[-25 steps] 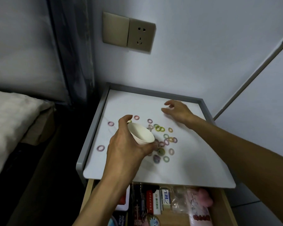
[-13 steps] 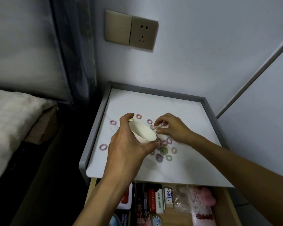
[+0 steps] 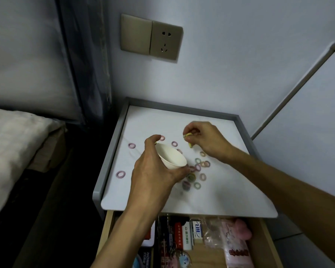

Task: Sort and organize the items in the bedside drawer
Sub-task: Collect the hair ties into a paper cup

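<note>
My left hand [image 3: 153,171] grips a small white paper cup [image 3: 171,158], tilted with its mouth toward the right, above the white top of the bedside table [image 3: 220,194]. My right hand [image 3: 205,139] hovers just behind and right of the cup, pinching yellow-green hair ties [image 3: 188,135] between thumb and fingers. Several small coloured hair ties [image 3: 198,169] lie scattered on the tabletop, most in a cluster right of the cup. Two pink ones lie apart at the left [image 3: 120,174] [image 3: 131,145]. Below, the drawer [image 3: 259,235] stands open.
The open drawer holds small boxes [image 3: 196,229], a clear plastic bag [image 3: 211,235], a pink packet [image 3: 237,246] and a keychain [image 3: 181,258]. A grey raised rim [image 3: 112,149] edges the tabletop. A bed [image 3: 12,151] lies at the left. A wall socket [image 3: 165,42] sits above.
My right hand drew back from the far right of the tabletop to the cluster by the cup, then lifted slightly with yellow-green ties pinched. The left hand and cup stayed nearly still.
</note>
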Motion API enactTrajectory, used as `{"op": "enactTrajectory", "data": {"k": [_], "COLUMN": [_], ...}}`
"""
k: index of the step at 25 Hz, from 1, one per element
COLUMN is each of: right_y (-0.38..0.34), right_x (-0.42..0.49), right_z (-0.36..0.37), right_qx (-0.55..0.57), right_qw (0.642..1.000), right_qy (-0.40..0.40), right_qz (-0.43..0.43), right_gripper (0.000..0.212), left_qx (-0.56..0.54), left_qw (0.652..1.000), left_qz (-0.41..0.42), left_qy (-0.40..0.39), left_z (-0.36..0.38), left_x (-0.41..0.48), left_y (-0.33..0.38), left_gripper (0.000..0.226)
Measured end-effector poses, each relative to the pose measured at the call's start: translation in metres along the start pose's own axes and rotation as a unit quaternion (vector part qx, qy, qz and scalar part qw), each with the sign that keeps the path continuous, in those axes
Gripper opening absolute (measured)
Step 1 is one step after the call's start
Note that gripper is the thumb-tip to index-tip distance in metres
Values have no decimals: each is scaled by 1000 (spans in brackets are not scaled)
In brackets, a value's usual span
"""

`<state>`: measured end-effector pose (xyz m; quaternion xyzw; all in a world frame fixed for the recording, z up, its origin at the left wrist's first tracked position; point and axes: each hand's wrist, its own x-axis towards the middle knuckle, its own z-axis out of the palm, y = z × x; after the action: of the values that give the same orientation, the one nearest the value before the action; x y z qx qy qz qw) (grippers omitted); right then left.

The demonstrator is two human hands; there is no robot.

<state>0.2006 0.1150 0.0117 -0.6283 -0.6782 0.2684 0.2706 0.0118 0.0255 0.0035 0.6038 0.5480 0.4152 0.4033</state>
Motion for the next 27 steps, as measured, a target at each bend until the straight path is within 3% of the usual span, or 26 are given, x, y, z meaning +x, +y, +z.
{"op": "enactTrajectory", "data": {"k": [2,3,6,10,12,14,15,16,18,20,23,27], "right_y": [-37,-52,-76,-69,-42,-1,19,35,53,57,53,48], "right_x": [-16,-25,-43,-42,-35,-28,-27,-28,-28,-28,-25,-21], "right_z": [-11,-13,-8,-25,-32,-31,-25,-17,2,17,29,35], "right_qx": [98,91,-48,24,-34,-170,-204,-209,-193,-196,-180,-159], "right_qw": [991,986,971,987,997,984,970,956,946,950,958,968], "right_qy": [-68,-117,-207,-134,-39,10,-10,-36,-42,-2,44,51], "right_qz": [-53,-77,-107,-91,-59,54,134,202,257,245,221,187], "right_gripper": [10,12,28,22,16,20,32,46,62,55,28,13], "left_qx": [-5,-7,-13,-25,-25,-29,-30,-29,-27,-29,-25,-18], "left_qw": [1000,1000,1000,1000,1000,1000,1000,1000,1000,1000,1000,1000], "left_qz": [-4,-4,3,-1,1,3,4,6,7,4,-2,-2], "left_qy": [-5,-9,-15,-8,-2,-2,-2,-1,-1,-1,-2,-4], "left_z": [2,4,7,5,2,-1,-2,-2,-2,-2,-3,-5], "left_x": [0,0,-2,-5,-4,-3,-3,-2,-1,-1,-1,-3], "left_y": [1,2,2,5,6,7,7,7,7,7,7,8], "left_gripper": [90,90,88,91,90,89,89,90,91,91,90,90]}}
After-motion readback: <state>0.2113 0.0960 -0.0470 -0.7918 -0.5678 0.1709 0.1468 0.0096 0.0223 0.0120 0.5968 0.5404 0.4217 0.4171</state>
